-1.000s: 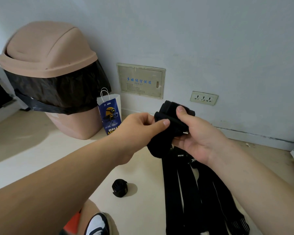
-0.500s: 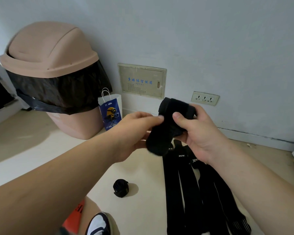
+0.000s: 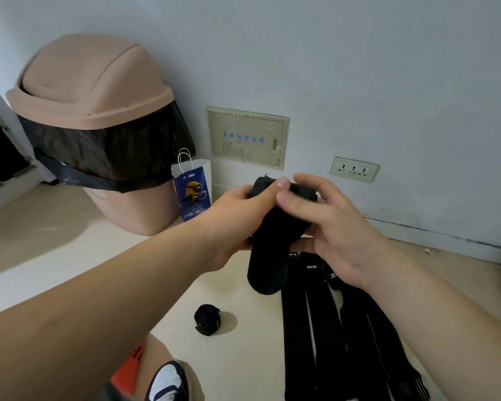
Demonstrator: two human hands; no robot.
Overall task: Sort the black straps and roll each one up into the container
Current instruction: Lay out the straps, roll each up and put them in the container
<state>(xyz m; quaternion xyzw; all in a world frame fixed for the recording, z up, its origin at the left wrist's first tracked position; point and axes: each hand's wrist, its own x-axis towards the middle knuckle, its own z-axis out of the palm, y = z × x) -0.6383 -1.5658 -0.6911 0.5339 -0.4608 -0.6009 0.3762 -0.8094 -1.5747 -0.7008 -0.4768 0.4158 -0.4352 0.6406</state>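
One black strap (image 3: 268, 256) is held up between the two hands, partly wound into a roll at its top, with its loose end hanging down towards the floor (image 3: 70, 256). One finished rolled strap (image 3: 207, 319) is seen lying on the floor, near and to the left of the hanging end and apart from it. To the right, a group of flat straps (image 3: 327, 328) is laid lengthwise on the floor, side by side; four appear to be there, though their edges merge in the dark.

Two containers are seen at the far left by the wall: one pink bin (image 3: 133, 209) with a swing lid and a black liner, and, just right of it, one small blue paper bag (image 3: 192, 192). What lies inside either cannot be told.

The left hand (image 3: 237, 215) is closed on the held strap, its thumb laid over the top of the roll and its fingers curled beneath. The right hand (image 3: 327, 224) is clamped on the roll's right side, with its fingers bent around it.

One wall panel (image 3: 248, 138) and one socket plate (image 3: 354, 169) are fixed low on the wall. One shoe (image 3: 168, 382) is seen at the near edge.
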